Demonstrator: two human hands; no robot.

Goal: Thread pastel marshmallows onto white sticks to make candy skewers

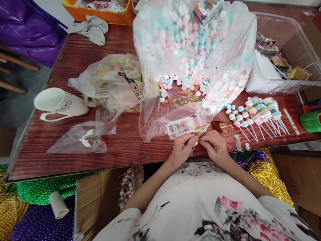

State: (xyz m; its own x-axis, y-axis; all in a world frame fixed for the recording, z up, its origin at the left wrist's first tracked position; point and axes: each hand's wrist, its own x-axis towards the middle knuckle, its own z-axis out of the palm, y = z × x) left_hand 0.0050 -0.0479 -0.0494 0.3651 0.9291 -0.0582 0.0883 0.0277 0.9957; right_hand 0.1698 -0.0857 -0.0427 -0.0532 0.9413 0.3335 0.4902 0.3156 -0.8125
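Note:
At the table's front edge, my left hand is closed around a candy stick; its white end points up and right, and a bit of pink candy shows at the fingertips. My right hand meets it from the other side, thumb and fingers pinched. Something thin and gold shows between the hands, but what the right fingertips grip is too small to tell. Just beyond the hands lies a printed card sheet, partly under a clear plastic bag. Gold twist ties rest beside my right hand.
Finished-looking candy skewers lie in a row at right, near a plastic bin and green tape roll. Pastel candies fill the big bag, with small rings at its mouth. A white mug stands left.

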